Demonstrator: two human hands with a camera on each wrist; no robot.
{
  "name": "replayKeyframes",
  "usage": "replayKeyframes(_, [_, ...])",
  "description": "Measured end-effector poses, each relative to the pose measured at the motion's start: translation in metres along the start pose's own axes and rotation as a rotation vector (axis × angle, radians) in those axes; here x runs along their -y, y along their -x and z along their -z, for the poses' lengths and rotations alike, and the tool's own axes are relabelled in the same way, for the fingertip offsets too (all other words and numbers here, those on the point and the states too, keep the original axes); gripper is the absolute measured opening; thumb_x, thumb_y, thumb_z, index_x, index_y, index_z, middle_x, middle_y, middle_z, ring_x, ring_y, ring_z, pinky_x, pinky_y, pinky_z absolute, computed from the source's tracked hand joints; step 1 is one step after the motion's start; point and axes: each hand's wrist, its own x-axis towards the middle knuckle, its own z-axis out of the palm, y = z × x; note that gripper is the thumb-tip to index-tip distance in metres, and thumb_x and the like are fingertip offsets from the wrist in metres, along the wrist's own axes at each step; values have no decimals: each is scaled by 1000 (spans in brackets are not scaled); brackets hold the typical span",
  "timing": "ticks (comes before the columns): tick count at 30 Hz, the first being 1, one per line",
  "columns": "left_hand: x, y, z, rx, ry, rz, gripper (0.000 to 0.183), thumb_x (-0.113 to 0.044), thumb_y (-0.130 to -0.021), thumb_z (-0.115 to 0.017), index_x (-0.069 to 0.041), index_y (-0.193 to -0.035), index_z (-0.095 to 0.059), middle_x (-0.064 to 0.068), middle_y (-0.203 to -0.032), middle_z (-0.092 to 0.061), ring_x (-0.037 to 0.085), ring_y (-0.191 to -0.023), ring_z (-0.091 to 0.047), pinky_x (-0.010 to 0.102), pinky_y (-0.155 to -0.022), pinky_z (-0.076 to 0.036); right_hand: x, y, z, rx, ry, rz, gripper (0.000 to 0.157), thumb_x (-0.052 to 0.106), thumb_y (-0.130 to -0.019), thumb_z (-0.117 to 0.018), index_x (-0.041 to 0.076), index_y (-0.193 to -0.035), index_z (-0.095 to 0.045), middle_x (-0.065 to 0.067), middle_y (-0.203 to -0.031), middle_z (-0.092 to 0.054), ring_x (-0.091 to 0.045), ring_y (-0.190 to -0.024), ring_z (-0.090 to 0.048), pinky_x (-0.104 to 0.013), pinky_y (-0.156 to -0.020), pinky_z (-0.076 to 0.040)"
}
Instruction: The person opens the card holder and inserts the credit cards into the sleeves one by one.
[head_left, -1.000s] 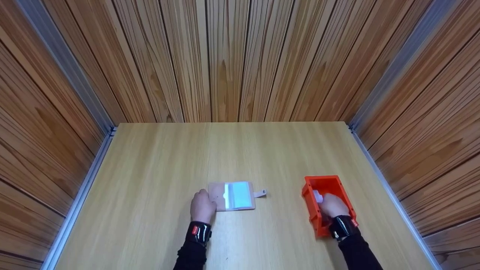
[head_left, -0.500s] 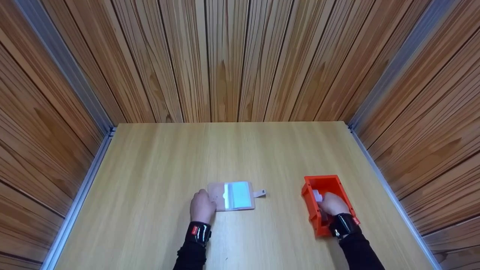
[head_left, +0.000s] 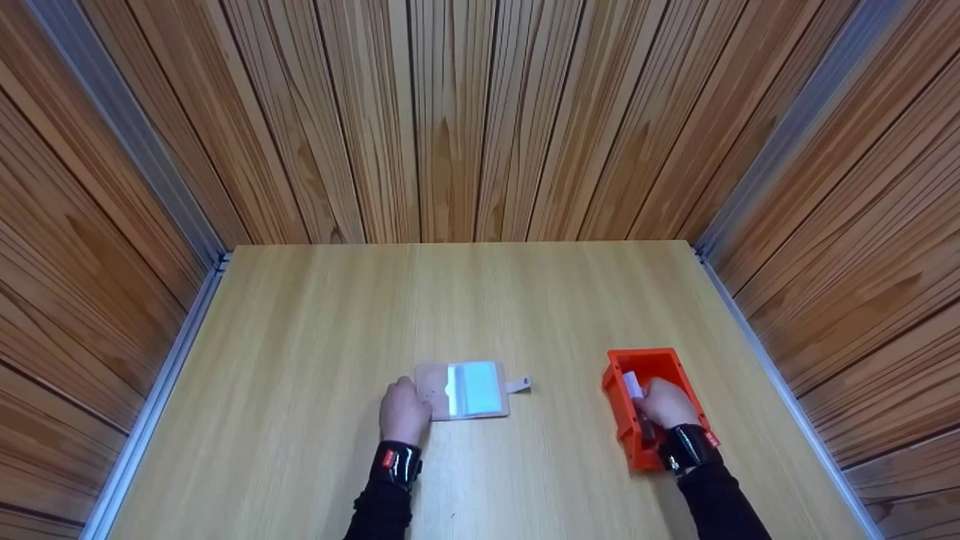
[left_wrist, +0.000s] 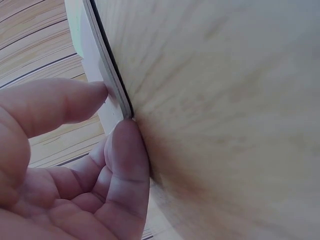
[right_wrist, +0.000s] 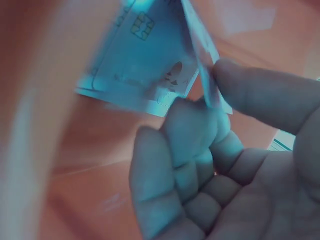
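Note:
A pale pink card wallet (head_left: 433,390) lies open on the table, with clear and light blue sleeves inside and a snap strap pointing right. My left hand (head_left: 405,412) pinches its near left corner. In the left wrist view the thumb presses the inner face, with a fingertip at the wallet's edge (left_wrist: 111,70). My right hand (head_left: 667,403) reaches into an orange-red bin (head_left: 619,405). Between thumb and fingers it pinches a thin card (right_wrist: 202,47), seen nearly edge-on. Behind that, a bluish card with a printed chip (right_wrist: 135,65) stands tilted in the bin.
The light wood table (head_left: 480,300) is bounded by wood-plank walls (head_left: 450,120) at the back and both sides. Metal rails (head_left: 787,420) run along its side edges. The bin's upright walls surround my right hand.
The pale card at my right fingertips has risen and tilted more upright inside the bin, and the right hand has lifted slightly. My left hand and the wallet stay in place.

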Motion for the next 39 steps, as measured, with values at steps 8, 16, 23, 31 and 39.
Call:
replayKeyframes(8, [2,1,-1,-26,-6,-38,21,5,-81,-66,8,-101,-60,16,-90,-59,32,-85,-60,46,-76,-49,-1,-6,1,-4,70,14,24,13,-97,-56,7,-75,-51,-4,-65,-49,-21,-60,-51,-30,-56,-39])
replayKeyframes(16, [4,2,-1,-45,-17,-69,18,3,-81,-67,7,-97,-59,15,-87,-57,29,-80,-57,44,-70,-48,-1,-7,0,-55,93,82,14,6,-93,-58,1,-82,-51,-8,-71,-51,-23,-64,-52,-31,-54,-42])
replayKeyframes(23, [4,1,0,-44,-18,-72,17,3,-80,-67,6,-95,-59,14,-85,-58,29,-78,-57,45,-69,-48,0,-6,0,-47,43,47,11,6,-94,-58,-1,-91,-51,-10,-76,-52,-25,-69,-52,-32,-58,-43])
replayKeyframes(31, [2,1,0,-15,-8,-31,20,3,-82,-67,6,-100,-59,14,-89,-58,29,-82,-58,44,-73,-49,-5,-7,7,-74,76,60,13,9,-94,-60,-1,-92,-51,-10,-78,-52,-26,-73,-52,-34,-63,-41])
replayKeyframes(39, [2,-1,0,-2,-19,-21,23,3,-83,-66,8,-104,-59,16,-90,-59,30,-83,-59,44,-74,-50,-3,-3,19,-78,34,42,13,7,-96,-59,-3,-96,-50,-12,-81,-53,-27,-77,-53,-33,-64,-44])
